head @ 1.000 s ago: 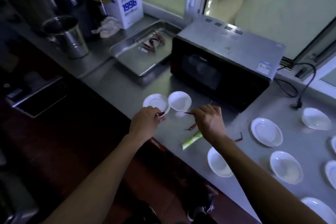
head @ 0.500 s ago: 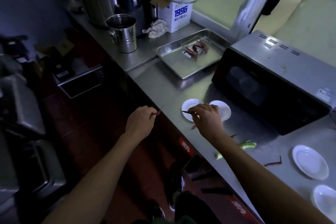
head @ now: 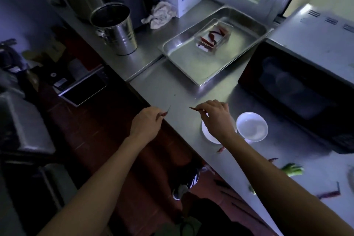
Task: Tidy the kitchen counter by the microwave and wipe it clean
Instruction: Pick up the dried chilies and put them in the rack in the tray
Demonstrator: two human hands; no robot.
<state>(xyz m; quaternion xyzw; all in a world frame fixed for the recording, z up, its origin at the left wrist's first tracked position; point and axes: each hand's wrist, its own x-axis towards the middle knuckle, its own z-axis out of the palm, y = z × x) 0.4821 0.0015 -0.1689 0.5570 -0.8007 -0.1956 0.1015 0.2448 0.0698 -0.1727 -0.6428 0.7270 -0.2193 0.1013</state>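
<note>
Risk noted: thin red dried chilli strip (head: pixel 194 109) pinched by right hand (head: pixel 216 119) held over stainless steel counter (head: pixel 172 90) near its front edge, liable to fall to floor if pinch slackens; cause would be slender, brittle piece and poor light. Same risk at left hand (head: pixel 146 123), held off the counter edge above dark red floor, pinching second small red chilli piece (head: pixel 163 114) between thumb and fingertips, remaining fingers curled in. Right-hand fingers bunched, thumb and forefinger closed on strip, hand hovering over partly hidden white round dish (head: pixel 207 136); contact with dish not determinable. Second white round dish (head: pixel 251 126) just beside, in front of black-fronted grey microwave (head: pixel 298 86). Likely destination judged to be clear plastic box of red chillies (head: pixel 213 37) in shallow steel tray (head: pixel 182 51). Further chilli scraps (head: pixel 221 149) and green vegetable piece (head: pixel 293 170) lying on counter, wiping not yet begun
</note>
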